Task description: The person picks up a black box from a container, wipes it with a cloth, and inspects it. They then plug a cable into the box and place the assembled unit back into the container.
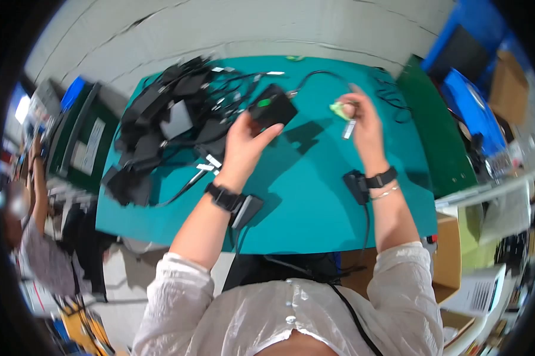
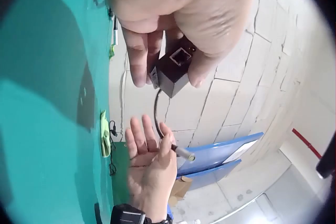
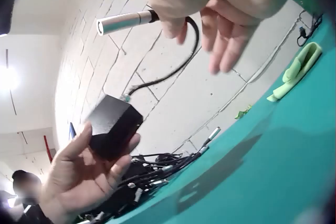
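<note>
My left hand [image 1: 244, 145] grips a black power adapter [image 1: 273, 107] between thumb and fingers, above the table. A green dot shows on its face, and a square socket [image 2: 181, 57] on one end in the left wrist view. From the opposite end a thin black cable [image 3: 168, 79] curves across to my right hand [image 1: 365, 121]. That hand pinches the cable close behind a silver cylindrical plug [image 3: 123, 23], which sticks out past the thumb. Its other fingers are loosely extended. A light green cloth [image 3: 299, 71] lies on the table beyond the right hand.
A heap of black adapters and cables [image 1: 155, 113] covers the left part of the green table [image 1: 315, 207]. Thin black cords [image 1: 392, 98] lie at the far right. Green crates [image 1: 83, 142] flank the table, and a pale wall stands behind. Another person [image 1: 48, 249] is at far left.
</note>
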Tool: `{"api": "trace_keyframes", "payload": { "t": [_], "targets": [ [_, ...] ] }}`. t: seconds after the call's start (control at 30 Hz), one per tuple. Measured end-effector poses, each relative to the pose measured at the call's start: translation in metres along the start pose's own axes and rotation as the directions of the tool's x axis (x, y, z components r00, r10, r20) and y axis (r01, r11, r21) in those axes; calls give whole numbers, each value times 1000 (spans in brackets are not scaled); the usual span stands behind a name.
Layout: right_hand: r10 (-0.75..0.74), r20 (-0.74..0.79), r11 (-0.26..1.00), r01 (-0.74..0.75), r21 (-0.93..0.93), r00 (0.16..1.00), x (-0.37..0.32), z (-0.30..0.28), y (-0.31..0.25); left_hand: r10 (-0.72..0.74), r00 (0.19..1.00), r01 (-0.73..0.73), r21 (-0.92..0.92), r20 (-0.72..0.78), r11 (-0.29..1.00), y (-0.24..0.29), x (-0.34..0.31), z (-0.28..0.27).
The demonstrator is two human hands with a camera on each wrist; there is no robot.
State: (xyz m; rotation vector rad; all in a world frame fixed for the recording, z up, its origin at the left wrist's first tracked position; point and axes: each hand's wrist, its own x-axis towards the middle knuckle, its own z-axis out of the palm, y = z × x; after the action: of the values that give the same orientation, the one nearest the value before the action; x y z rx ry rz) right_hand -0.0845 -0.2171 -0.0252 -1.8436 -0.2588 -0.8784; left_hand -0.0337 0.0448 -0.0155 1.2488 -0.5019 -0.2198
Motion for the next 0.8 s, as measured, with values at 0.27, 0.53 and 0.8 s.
{"api": "trace_keyframes", "payload": {
  "t": [0.27, 0.53, 0.8],
  "targets": [
    [427, 248, 901, -431, -40, 870, -11, 35, -61, -13, 996, 16, -29, 93, 999, -13, -7, 27],
    [174, 112, 981, -162, -110, 978, -35, 26, -130, 124, 966, -166, 175, 228, 971, -16, -32, 26],
    [410, -9, 903, -408, -135, 912, -128, -64, -200, 38, 705, -562, 525, 708, 639, 40, -101, 105]
  ]
}}
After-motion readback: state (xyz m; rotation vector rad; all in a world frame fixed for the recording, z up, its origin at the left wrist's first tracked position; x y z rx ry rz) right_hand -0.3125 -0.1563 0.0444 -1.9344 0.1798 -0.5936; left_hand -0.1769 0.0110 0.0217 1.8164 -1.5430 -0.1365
